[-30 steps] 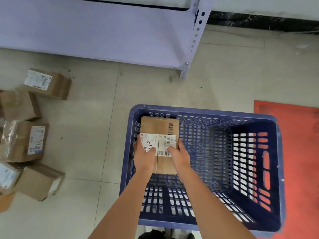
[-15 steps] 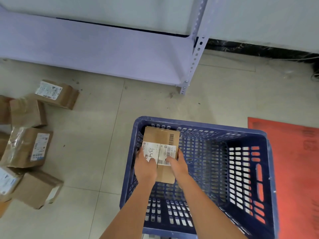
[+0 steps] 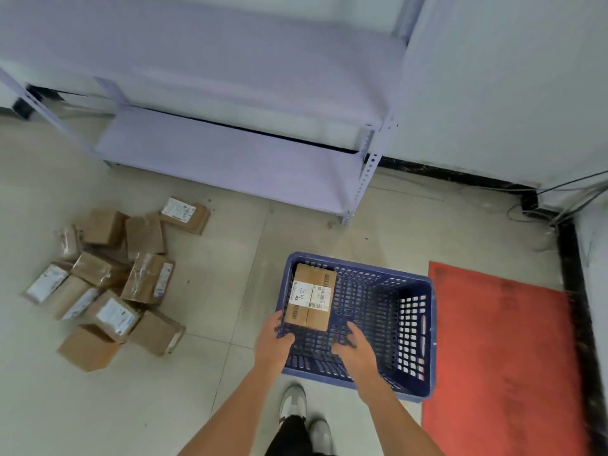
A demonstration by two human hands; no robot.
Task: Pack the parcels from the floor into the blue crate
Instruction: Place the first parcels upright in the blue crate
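Note:
A blue slatted crate stands on the tiled floor. One brown cardboard parcel with a white label lies flat in its far left corner. My left hand hovers at the crate's left near wall, fingers loosely curled, holding nothing. My right hand is over the crate's near part, also empty with relaxed fingers. Neither hand touches the parcel. A pile of several brown parcels lies on the floor to the left.
A pale metal shelf rack stands behind the crate, its leg close to the far rim. A red mat lies right of the crate. Cables trail in the far right corner. My shoes are just in front of the crate.
Both hands have let go of the labelled parcel and drawn back toward me; it now lies in the crate. The view has risen and widened, showing the whole parcel pile.

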